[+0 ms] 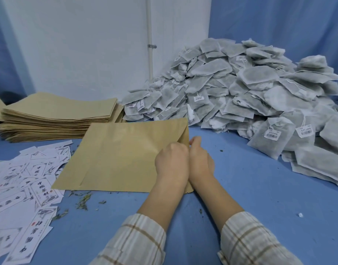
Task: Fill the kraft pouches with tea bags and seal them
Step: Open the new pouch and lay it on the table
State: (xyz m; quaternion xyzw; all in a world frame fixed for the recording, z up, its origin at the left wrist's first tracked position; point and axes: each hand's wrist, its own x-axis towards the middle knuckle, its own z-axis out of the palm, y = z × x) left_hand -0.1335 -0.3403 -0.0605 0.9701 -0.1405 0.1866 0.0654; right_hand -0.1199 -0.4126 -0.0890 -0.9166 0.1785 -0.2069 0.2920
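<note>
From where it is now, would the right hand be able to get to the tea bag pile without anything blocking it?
Probably yes. The right hand is at the kraft pouch edge, and only bare blue table lies between it and the tea bag pile.

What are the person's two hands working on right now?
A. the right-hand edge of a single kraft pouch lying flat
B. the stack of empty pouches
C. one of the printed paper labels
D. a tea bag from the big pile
A: the left hand and right hand meet at the right edge of the kraft pouch, which lies flat on the blue table, apart from the tea bag pile.
</note>
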